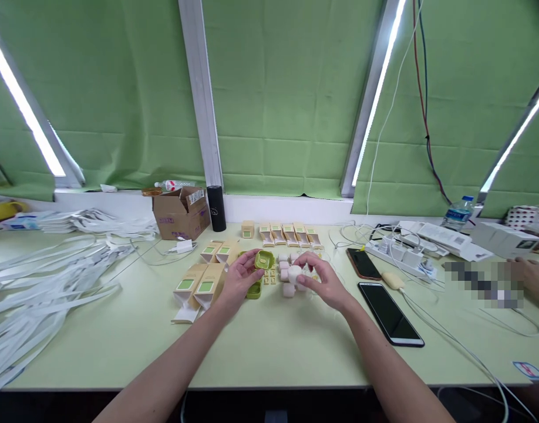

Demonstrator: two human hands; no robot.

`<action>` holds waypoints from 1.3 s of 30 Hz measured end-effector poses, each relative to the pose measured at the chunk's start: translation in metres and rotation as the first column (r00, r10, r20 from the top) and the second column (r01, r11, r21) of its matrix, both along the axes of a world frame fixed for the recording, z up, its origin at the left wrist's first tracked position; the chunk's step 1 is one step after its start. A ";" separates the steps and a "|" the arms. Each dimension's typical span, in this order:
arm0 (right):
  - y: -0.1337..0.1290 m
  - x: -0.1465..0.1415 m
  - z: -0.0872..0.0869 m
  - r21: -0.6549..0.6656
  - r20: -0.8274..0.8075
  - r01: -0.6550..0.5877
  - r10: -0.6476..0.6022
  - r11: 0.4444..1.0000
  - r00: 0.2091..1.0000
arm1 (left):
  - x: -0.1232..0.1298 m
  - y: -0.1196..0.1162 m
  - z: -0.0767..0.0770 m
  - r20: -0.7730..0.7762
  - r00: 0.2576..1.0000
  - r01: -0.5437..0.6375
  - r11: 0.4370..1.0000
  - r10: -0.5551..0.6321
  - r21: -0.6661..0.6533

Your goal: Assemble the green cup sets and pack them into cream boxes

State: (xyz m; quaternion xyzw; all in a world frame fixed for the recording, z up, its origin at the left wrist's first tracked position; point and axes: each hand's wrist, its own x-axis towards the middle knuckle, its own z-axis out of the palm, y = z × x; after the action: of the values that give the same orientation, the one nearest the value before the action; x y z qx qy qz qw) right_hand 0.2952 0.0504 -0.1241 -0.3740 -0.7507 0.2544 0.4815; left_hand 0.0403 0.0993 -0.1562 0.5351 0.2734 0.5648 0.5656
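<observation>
Green case sits near the centre of the frame, its left side pinched between the thumb and fingers of the left hand. Right of it, a white rounded piece lies between the right hand's thumb and fingertips, which are closed on it. Just below the case, another green container shows beside the left thumb.

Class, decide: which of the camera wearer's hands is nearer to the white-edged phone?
Right. The right hand, holding a white piece, is left of the white-edged phone; the left hand, holding a green case, is farther left.
</observation>
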 end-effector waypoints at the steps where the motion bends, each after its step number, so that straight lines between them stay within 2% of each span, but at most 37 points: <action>1: 0.001 -0.004 -0.002 -0.051 -0.151 -0.066 0.057 0.997 0.987 | 0.000 0.000 0.000 -0.003 1.000 0.003 1.000 -0.003 0.001; 3: 0.002 -0.013 -0.007 -0.148 -0.414 -0.195 0.119 0.970 0.903 | 0.000 -0.001 0.001 -0.012 1.000 0.002 1.000 -0.002 0.005; 5: 0.003 -0.023 -0.011 -0.202 -0.570 -0.293 0.131 0.935 0.811 | 0.000 -0.002 0.002 -0.018 1.000 -0.003 1.000 0.003 0.011; 8: 0.002 -0.032 -0.015 -0.219 -0.682 -0.402 0.155 0.889 0.715 | 0.000 -0.003 0.003 -0.021 1.000 0.001 1.000 0.000 0.024; 10: 0.002 -0.035 -0.015 -0.235 -0.711 -0.406 0.128 0.883 0.692 | 0.000 -0.002 0.002 -0.030 1.000 0.004 1.000 -0.003 0.030; 14: 0.002 -0.038 -0.016 -0.262 -0.711 -0.313 0.037 0.913 0.702 | -0.001 0.000 -0.001 -0.049 0.999 0.002 0.999 0.001 0.046; 17: 0.002 -0.040 -0.017 -0.250 -0.693 -0.277 0.028 0.928 0.720 | 0.000 -0.001 0.000 -0.066 0.998 0.021 0.998 -0.018 0.052; 24: 0.004 -0.042 -0.020 -0.270 -0.695 -0.293 0.024 0.917 0.718 | 0.001 -0.006 0.003 -0.150 0.988 0.035 0.997 -0.025 0.062; 28: 0.006 -0.042 -0.022 -0.305 -0.665 -0.262 -0.008 0.915 0.747 | 0.001 -0.006 0.004 -0.216 0.976 0.020 0.996 0.000 0.089; 33: 0.010 -0.045 -0.025 -0.304 -0.669 -0.200 -0.059 0.931 0.741 | 0.002 -0.006 0.004 -0.258 0.965 -0.014 0.991 0.049 0.136; 39: 0.013 -0.046 -0.028 -0.318 -0.609 -0.146 -0.084 0.937 0.788 | 0.004 -0.005 0.002 -0.345 0.930 -0.051 0.973 0.128 0.223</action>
State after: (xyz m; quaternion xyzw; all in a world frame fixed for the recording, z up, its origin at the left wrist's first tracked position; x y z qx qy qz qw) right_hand 0.2490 0.0632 -0.1520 -0.3376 -0.5021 0.4988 0.6206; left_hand 0.0440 0.0944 -0.1543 0.6725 0.3343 0.5092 0.4203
